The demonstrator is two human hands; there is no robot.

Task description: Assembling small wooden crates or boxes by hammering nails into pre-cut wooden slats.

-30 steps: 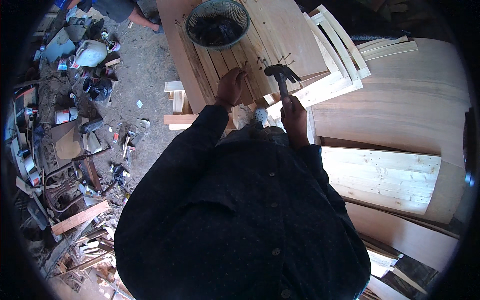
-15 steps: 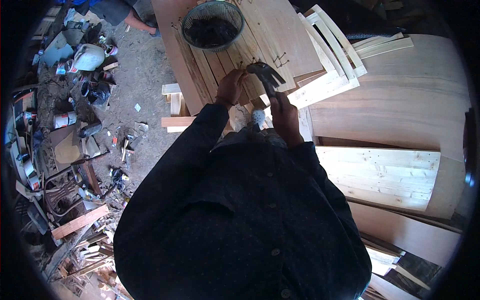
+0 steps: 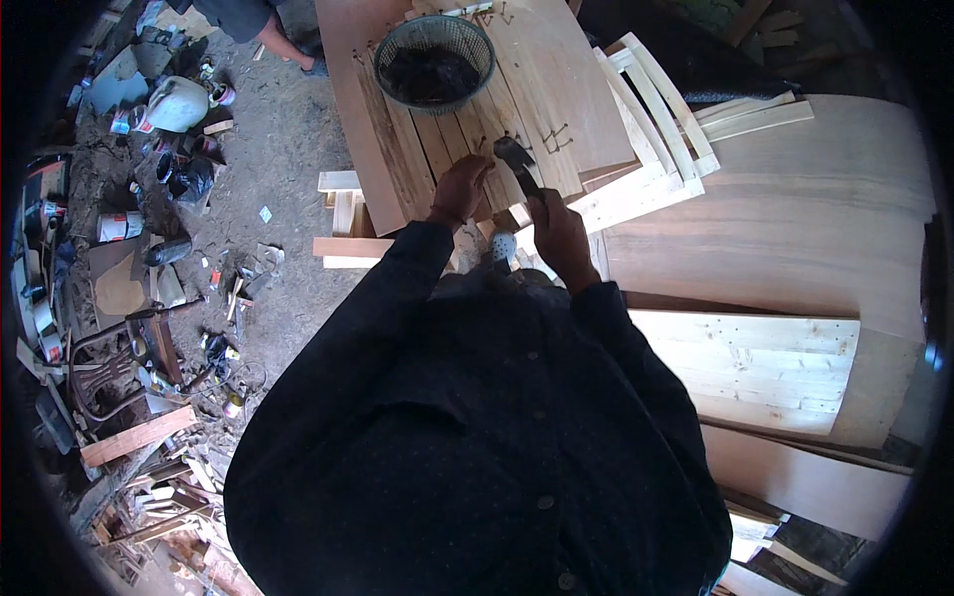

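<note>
My right hand (image 3: pixel 562 241) is wrapped around the handle of a claw hammer (image 3: pixel 513 153). The dark hammer head hangs over the near end of a wooden panel (image 3: pixel 422 144), just right of the left fingertips. At that same end, my left hand (image 3: pixel 462 189) is closed in a pinch; anything between its fingers is hidden. Bent-looking nails (image 3: pixel 556 137) stand up from the panel's boards beyond and right of the hammer. Farther back on the panel sits a round green mesh basket (image 3: pixel 436 105) with a dark heap inside.
Curved slatted wooden frames (image 3: pixel 664 109) lean at the panel's right. Large plywood sheets (image 3: pixel 765 219) and a pale jointed board (image 3: pixel 745 368) lie further right. Cans, a white jug (image 3: pixel 179 104) and wood scraps (image 3: pixel 139 435) litter the left floor. Another person's leg (image 3: pixel 286 45) shows at far left.
The hammer head has shifted slightly down and away from the left fingertips. The left hand has moved slightly down, still pinched. The whole view has shifted a little.
</note>
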